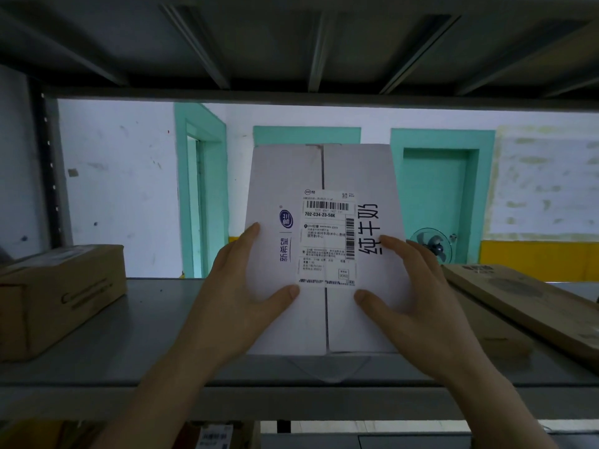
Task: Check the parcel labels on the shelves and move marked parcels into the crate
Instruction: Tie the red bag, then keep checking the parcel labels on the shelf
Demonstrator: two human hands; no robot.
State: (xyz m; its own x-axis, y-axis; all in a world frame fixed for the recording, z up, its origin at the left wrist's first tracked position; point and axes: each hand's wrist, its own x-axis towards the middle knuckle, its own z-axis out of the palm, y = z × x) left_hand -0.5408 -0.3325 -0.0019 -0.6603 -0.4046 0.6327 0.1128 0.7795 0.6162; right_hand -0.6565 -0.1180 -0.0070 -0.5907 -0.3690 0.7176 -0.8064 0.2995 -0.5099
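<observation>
A white carton parcel [285, 176] stands tilted on the grey metal shelf [155, 319], its top face turned toward me. A white shipping label [327, 236] with barcodes is stuck across its middle seam. My left hand [233, 299] grips the carton's left side, thumb on the face below the label. On the right side my right hand [418, 296] holds it the same way, fingers over the printed black characters. No mark on the label can be made out. No crate is in view.
A brown cardboard box [61, 296] sits on the shelf at the left. Flat brown parcels [518, 303] lie stacked at the right. Another shelf board [291, 43] hangs close overhead. Behind the rack are a white wall, teal door frames and a fan [432, 244]. More parcels show below.
</observation>
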